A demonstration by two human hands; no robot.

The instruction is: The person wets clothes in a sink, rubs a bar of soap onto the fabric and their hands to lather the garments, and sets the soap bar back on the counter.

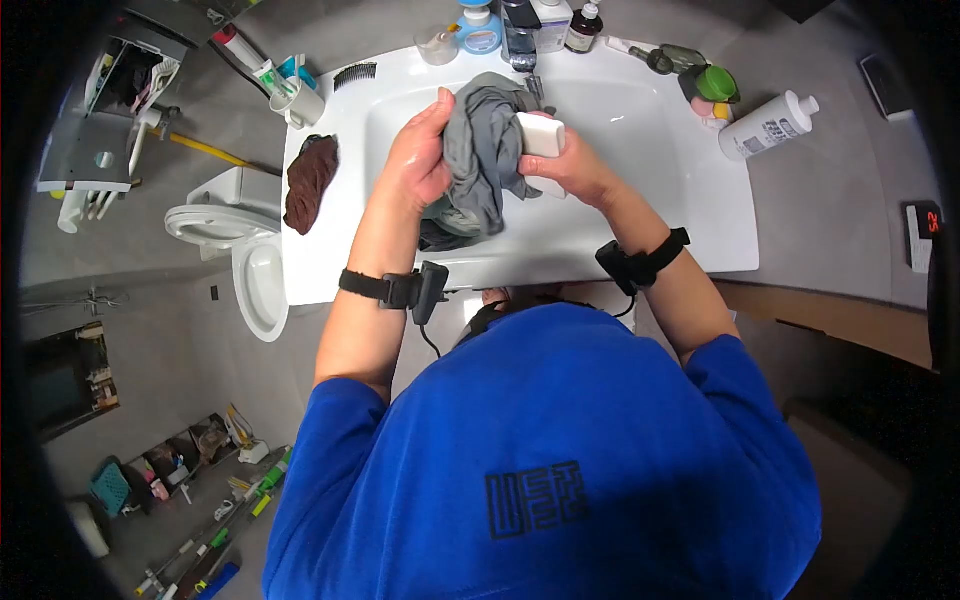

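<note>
A wet-looking, bunched grey cloth (482,140) is held up over the white sink (660,150), its folds hanging toward the near side. My left hand (418,155) grips the cloth's left side, thumb pointing up; the other fingers are partly hidden by the fabric. In my right hand (575,170) is a white bar of soap (541,135), held against the right side of the cloth. Darker fabric (450,232) lies below the grey cloth at the basin's near edge.
A brown cloth (311,184) lies on the left counter, near a cup of toothbrushes (297,104) and a black comb (355,74). Behind the basin are the faucet (520,40) and a dark pump bottle (584,27). A white bottle (768,126) lies at right; a toilet (222,223) stands left.
</note>
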